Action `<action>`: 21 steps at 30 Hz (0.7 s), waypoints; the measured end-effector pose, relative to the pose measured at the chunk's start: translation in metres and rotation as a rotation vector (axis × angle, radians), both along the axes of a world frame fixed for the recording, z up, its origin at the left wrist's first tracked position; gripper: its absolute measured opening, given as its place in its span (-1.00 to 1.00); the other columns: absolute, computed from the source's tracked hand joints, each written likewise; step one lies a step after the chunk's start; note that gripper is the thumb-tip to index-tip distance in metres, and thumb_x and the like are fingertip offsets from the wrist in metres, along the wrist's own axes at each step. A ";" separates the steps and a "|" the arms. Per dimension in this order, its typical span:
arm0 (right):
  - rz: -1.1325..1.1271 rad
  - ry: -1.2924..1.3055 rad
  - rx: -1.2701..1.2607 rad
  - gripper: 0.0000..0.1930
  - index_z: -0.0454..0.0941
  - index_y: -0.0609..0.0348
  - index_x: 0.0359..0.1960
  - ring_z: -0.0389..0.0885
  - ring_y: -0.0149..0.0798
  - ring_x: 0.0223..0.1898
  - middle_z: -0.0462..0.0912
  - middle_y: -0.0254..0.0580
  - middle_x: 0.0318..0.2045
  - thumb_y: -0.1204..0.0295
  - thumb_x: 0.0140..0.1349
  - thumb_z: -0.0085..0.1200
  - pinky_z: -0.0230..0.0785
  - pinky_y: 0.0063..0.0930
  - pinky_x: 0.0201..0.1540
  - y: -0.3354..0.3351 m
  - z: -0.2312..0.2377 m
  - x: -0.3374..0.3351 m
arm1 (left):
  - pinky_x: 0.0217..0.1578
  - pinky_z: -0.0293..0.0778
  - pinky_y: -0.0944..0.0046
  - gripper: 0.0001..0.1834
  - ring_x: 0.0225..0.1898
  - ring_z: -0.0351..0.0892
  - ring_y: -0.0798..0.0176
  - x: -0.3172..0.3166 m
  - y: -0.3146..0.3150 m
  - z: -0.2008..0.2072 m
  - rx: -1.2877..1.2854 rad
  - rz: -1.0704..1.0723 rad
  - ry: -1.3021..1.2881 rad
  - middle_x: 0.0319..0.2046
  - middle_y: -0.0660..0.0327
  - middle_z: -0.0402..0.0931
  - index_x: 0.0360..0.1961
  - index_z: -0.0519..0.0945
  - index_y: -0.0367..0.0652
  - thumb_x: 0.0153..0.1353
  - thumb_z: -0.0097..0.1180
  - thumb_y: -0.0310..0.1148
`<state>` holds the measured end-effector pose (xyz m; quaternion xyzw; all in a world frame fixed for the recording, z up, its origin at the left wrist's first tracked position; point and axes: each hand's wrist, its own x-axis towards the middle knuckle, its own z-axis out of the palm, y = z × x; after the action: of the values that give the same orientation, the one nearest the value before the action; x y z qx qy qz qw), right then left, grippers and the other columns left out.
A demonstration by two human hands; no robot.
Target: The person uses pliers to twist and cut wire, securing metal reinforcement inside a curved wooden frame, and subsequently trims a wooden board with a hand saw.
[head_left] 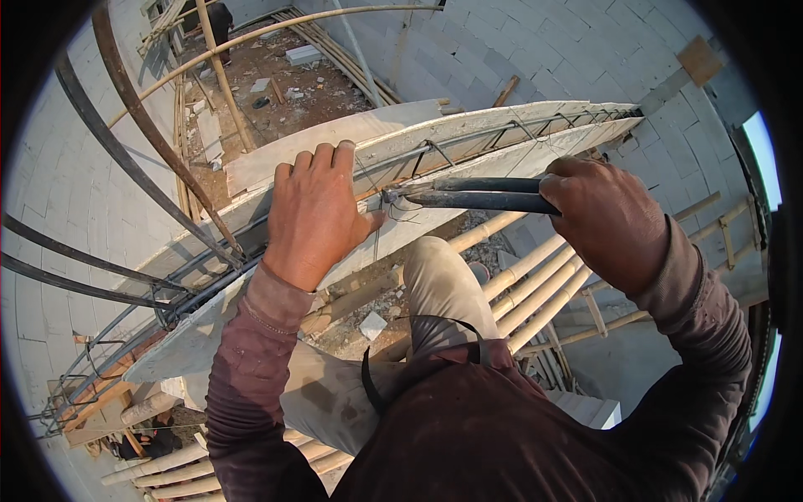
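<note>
My right hand (598,213) is wrapped round the far ends of a pair of dark-handled pincers (477,194). The jaws of the pincers are at a thin tie wire (405,213) by the near board of a long formwork trough. My left hand (314,213) lies across this trough, its fingers curled over the far formwork board (477,125) and its thumb toward the near formwork board (502,180). Its fingertips are hidden. Between the boards runs a reinforcing bar cage (431,148) with stirrups.
Bent dark bars (142,155) rise out of the trough at left. Bamboo poles (539,289) lie below at right, and more poles (176,468) at lower left. Grey block walls (535,58) stand around. Rubble covers the ground (276,79) beyond, where another person (219,25) is partly visible.
</note>
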<state>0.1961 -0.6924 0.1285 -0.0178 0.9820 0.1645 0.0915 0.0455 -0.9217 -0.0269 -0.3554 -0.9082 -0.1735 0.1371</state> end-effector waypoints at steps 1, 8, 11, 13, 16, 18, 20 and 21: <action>0.078 0.087 0.049 -0.85 0.73 0.34 -0.24 0.74 0.05 -0.11 0.72 0.13 -0.24 0.56 0.21 0.18 0.63 -0.07 0.02 0.002 -0.006 0.003 | 0.04 0.41 0.01 -0.08 0.04 0.58 -0.05 0.000 0.000 -0.001 0.009 -0.003 0.014 -0.02 0.04 0.60 0.21 0.53 -0.32 -0.09 0.62 0.03; 0.032 -0.028 -0.125 -0.67 0.73 0.37 -0.08 0.67 0.08 0.11 0.65 0.13 0.11 0.68 0.08 0.17 0.53 -0.13 0.21 0.018 0.008 -0.023 | 0.07 0.42 -0.01 -0.07 0.07 0.56 -0.09 -0.002 0.001 0.000 -0.015 -0.010 -0.007 0.01 0.01 0.58 0.24 0.50 -0.32 -0.09 0.62 -0.05; 0.016 -0.125 -0.305 -0.68 0.72 0.39 -0.11 0.69 0.12 0.01 0.68 0.14 -0.02 0.66 0.07 0.11 0.54 -0.11 0.15 0.034 0.017 -0.045 | 0.09 0.42 -0.02 -0.07 0.09 0.56 -0.10 -0.002 0.001 0.001 -0.022 -0.012 -0.015 0.02 0.01 0.57 0.26 0.48 -0.31 -0.09 0.61 -0.07; 0.184 0.044 -0.224 -0.71 0.72 0.37 -0.13 0.68 0.09 0.00 0.69 0.11 -0.07 0.66 0.10 0.11 0.53 -0.11 0.14 0.049 0.014 -0.047 | 0.11 0.42 -0.02 -0.05 0.10 0.55 -0.11 -0.004 0.000 0.001 -0.016 -0.015 -0.011 0.03 0.01 0.57 0.27 0.47 -0.30 -0.10 0.62 -0.06; 0.288 0.276 -0.065 -0.66 0.72 0.37 -0.10 0.65 0.09 0.07 0.65 0.08 0.05 0.74 0.06 0.11 0.51 -0.11 0.18 0.076 0.003 -0.031 | 0.15 0.41 -0.04 0.02 0.11 0.55 -0.13 -0.003 0.000 -0.001 -0.017 -0.021 -0.010 0.04 0.01 0.56 0.30 0.45 -0.29 -0.12 0.63 0.02; 0.286 0.363 -0.084 -0.64 0.72 0.37 -0.09 0.63 0.09 0.11 0.62 0.04 0.10 0.78 0.03 0.13 0.48 -0.11 0.20 0.094 -0.003 -0.019 | 0.18 0.41 -0.05 0.07 0.12 0.54 -0.15 -0.004 0.000 -0.001 -0.008 -0.028 -0.004 0.06 0.01 0.55 0.32 0.44 -0.30 -0.14 0.63 0.07; 0.104 0.331 -0.554 -0.67 0.73 0.36 -0.09 0.63 -0.03 0.09 0.62 0.06 0.09 0.75 0.09 0.13 0.44 -0.18 0.17 0.108 -0.015 -0.004 | 0.20 0.40 -0.05 0.11 0.12 0.53 -0.17 -0.004 0.002 -0.002 0.031 -0.036 0.012 0.07 0.00 0.53 0.35 0.43 -0.28 -0.16 0.64 0.10; 0.088 0.346 -0.781 -0.68 0.73 0.37 -0.09 0.61 -0.07 0.08 0.62 0.06 0.09 0.74 0.11 0.12 0.43 -0.20 0.16 0.114 -0.024 0.001 | 0.22 0.39 -0.06 0.13 0.12 0.52 -0.18 -0.004 0.002 -0.002 0.049 -0.039 0.019 0.08 -0.01 0.52 0.36 0.42 -0.28 -0.17 0.64 0.12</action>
<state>0.1970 -0.5788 0.1046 -0.0650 0.9697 -0.2153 -0.0951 0.0413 -0.9196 -0.0291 -0.3713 -0.8952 -0.1948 0.1507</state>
